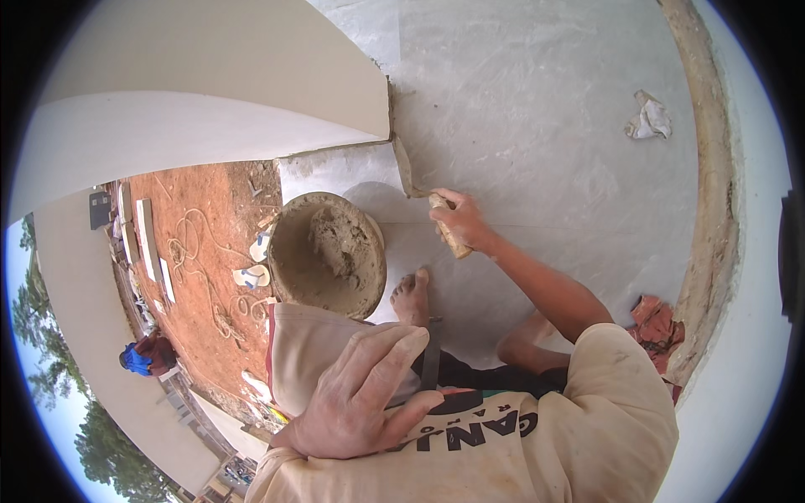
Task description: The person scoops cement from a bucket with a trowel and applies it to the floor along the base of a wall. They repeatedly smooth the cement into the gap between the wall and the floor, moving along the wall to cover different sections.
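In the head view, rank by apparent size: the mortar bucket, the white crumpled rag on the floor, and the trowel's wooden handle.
Largest to smallest as they appear:
1. Mortar bucket, clearly the biggest.
2. White crumpled rag.
3. Wooden handle, partly hidden in the right hand, so its rank against the rag is unsure.

Trowel (417,183): wooden handle, mortar-caked blade tilted at slab edge.

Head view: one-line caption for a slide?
Right hand grips a wooden-handled trowel at a tiled ledge's edge beside a mortar bucket; left hand rests on the knee.
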`<state>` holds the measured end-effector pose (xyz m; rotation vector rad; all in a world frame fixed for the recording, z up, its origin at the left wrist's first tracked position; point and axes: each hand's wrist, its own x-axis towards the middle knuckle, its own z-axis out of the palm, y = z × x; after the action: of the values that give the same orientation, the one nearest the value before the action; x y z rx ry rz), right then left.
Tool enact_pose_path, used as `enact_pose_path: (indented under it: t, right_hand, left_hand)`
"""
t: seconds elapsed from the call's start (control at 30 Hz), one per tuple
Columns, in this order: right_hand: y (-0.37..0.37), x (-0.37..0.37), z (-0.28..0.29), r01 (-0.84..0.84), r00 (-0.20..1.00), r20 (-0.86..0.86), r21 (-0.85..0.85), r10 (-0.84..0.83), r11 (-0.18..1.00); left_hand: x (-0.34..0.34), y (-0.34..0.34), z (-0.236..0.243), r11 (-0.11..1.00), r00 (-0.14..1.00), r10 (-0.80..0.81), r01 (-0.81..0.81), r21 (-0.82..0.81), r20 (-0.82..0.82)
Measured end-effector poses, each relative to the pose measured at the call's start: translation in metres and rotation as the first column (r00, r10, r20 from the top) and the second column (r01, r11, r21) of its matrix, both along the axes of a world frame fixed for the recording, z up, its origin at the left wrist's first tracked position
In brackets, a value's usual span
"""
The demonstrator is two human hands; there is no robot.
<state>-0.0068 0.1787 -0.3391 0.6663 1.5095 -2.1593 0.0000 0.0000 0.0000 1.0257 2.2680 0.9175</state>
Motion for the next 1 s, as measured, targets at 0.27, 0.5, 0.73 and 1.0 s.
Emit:
enact_pose_path:
  t: [0.27,0.5,0.73,1.0]
  right_hand:
    - [-0.023,-0.011,0.031,0.067,0.998,0.012,0.088,-0.068,0.994]
    - [-0.035,-0.029,0.031,0.145,0.989,-0.041,0.022,-0.144,0.989]
    - [-0.027,-0.034,0.034,0.215,0.971,-0.131,0.117,-0.200,0.970]
    - [-0.021,-0.032,0.030,0.214,0.977,-0.004,0.035,-0.214,0.976]
  left_hand:
    - [0.004,-0.006,0.002,0.998,0.998,0.056,-0.056,0.009,-0.002]
    - [0.002,-0.001,-0.001,1.000,1.000,0.017,-0.017,0.021,0.025]
    - [0.003,0.000,-0.002,1.000,0.999,0.022,-0.023,0.011,0.033]
    - [0.004,-0.003,0.002,0.999,0.999,0.034,-0.035,0.003,0.029]
